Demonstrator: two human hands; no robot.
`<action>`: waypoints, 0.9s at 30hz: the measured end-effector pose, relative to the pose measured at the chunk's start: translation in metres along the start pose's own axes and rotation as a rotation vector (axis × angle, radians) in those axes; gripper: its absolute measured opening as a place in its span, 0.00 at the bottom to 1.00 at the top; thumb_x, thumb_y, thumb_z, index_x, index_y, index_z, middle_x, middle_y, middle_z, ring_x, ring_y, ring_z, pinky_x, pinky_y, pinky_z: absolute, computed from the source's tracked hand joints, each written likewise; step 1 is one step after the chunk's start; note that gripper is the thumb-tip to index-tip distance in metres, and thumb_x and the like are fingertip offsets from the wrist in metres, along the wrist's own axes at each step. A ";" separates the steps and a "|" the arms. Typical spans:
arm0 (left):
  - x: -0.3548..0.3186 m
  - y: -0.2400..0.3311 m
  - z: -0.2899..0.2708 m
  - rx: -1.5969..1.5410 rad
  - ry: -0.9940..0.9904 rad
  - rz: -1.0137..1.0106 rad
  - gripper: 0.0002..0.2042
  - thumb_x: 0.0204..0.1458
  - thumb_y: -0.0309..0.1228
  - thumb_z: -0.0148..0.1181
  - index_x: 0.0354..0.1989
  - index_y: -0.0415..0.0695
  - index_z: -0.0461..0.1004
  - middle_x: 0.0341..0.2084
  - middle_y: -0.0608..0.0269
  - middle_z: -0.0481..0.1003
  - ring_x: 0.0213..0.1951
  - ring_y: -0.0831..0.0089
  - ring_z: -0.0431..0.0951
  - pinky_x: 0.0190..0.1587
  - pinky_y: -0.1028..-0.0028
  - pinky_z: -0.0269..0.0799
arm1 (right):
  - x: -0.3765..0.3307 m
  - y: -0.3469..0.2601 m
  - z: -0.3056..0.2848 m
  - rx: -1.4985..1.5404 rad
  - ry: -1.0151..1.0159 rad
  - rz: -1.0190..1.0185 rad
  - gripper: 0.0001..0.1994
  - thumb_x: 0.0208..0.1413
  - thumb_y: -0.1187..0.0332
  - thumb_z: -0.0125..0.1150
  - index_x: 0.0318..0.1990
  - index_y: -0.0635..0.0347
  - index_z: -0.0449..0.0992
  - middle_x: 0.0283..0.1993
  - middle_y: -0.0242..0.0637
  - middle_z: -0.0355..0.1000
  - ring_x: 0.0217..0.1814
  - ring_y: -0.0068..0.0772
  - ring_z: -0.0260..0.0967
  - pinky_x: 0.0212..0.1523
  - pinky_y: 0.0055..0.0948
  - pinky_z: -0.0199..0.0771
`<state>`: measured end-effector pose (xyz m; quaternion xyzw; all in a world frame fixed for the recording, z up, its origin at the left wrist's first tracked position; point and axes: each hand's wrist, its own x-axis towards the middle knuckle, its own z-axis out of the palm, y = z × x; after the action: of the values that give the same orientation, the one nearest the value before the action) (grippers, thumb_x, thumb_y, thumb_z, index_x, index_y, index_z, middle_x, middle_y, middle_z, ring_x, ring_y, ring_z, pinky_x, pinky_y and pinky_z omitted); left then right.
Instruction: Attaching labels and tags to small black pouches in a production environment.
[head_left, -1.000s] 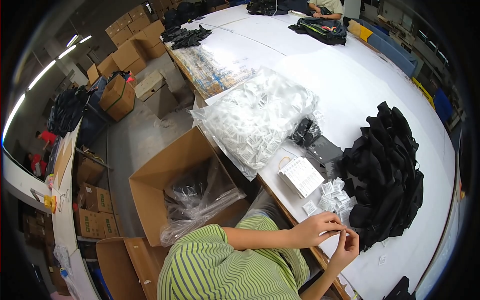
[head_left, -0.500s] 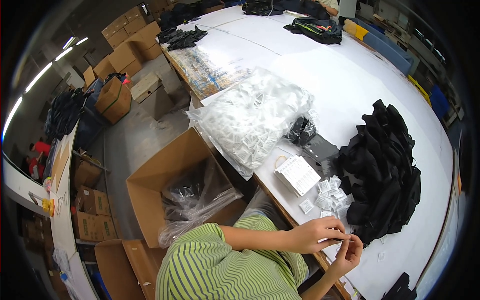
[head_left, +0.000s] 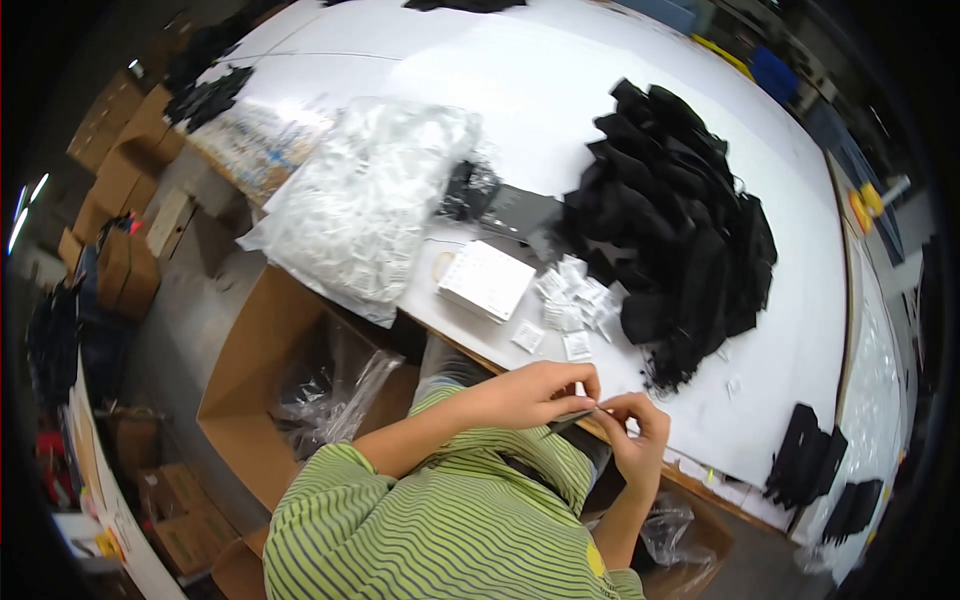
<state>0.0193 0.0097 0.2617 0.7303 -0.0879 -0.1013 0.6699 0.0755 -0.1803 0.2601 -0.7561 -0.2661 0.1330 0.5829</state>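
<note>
My left hand [head_left: 550, 390] and my right hand [head_left: 638, 428] meet in front of my body at the table's near edge. The fingers of both are pinched together. Between them is a thin dark piece [head_left: 568, 421]; its kind is too small to make out, and the fingers partly cover it. Just beyond the hands lies a loose pile of small white packets [head_left: 572, 298]. Beside that pile rests a stack of white printed cards [head_left: 486, 280] with a loop at its side. A large heap of black fabric pieces [head_left: 680, 220] spreads to the right of the packets.
A big clear bag of white packets [head_left: 365, 205] lies on the white table [head_left: 530, 90], left of a dark grey flat packet [head_left: 520, 212]. An open cardboard box [head_left: 250, 390] with plastic lining stands at my left. More black pieces [head_left: 803, 455] lie at the right edge.
My view has swung to the right, so the table's things sit further left in the picture. My hands stay pinched together, and the dark piece between them now shows more.
</note>
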 end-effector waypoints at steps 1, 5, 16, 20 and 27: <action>0.000 -0.001 0.002 0.084 -0.002 -0.028 0.07 0.57 0.31 0.52 0.36 0.39 0.66 0.26 0.60 0.72 0.27 0.72 0.71 0.31 0.73 0.67 | -0.002 0.002 -0.001 0.005 -0.021 -0.015 0.05 0.44 0.79 0.65 0.27 0.64 0.74 0.20 0.28 0.69 0.20 0.13 0.58 0.21 0.14 0.56; 0.004 -0.003 0.016 -0.007 0.065 0.058 0.05 0.56 0.28 0.52 0.35 0.39 0.66 0.25 0.60 0.70 0.27 0.72 0.70 0.31 0.73 0.66 | -0.011 0.018 -0.008 0.427 -0.092 0.178 0.03 0.52 0.75 0.60 0.31 0.64 0.72 0.20 0.26 0.67 0.20 0.11 0.57 0.20 0.14 0.54; 0.112 -0.056 -0.129 1.014 0.801 0.148 0.23 0.46 0.32 0.62 0.51 0.46 0.65 0.47 0.54 0.65 0.42 0.56 0.72 0.42 0.64 0.71 | 0.001 0.021 0.005 0.375 -0.056 0.283 0.03 0.54 0.74 0.59 0.32 0.64 0.72 0.18 0.24 0.63 0.17 0.11 0.55 0.17 0.14 0.51; 0.139 -0.048 -0.136 1.048 0.551 0.033 0.10 0.40 0.33 0.60 0.32 0.45 0.77 0.34 0.52 0.73 0.43 0.54 0.72 0.43 0.61 0.71 | -0.014 0.026 -0.004 0.333 -0.018 0.316 0.04 0.53 0.73 0.59 0.30 0.62 0.71 0.22 0.27 0.66 0.18 0.14 0.57 0.16 0.15 0.52; 0.172 -0.061 -0.076 1.070 0.667 0.425 0.08 0.31 0.30 0.59 0.22 0.41 0.76 0.30 0.53 0.72 0.36 0.57 0.71 0.37 0.64 0.71 | 0.007 0.036 -0.007 0.242 0.210 0.122 0.05 0.55 0.71 0.59 0.32 0.62 0.73 0.18 0.31 0.62 0.19 0.19 0.53 0.20 0.20 0.54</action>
<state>0.2050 0.0430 0.2018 0.9211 -0.0560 0.3221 0.2116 0.0940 -0.1887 0.2289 -0.7051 -0.1393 0.1194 0.6850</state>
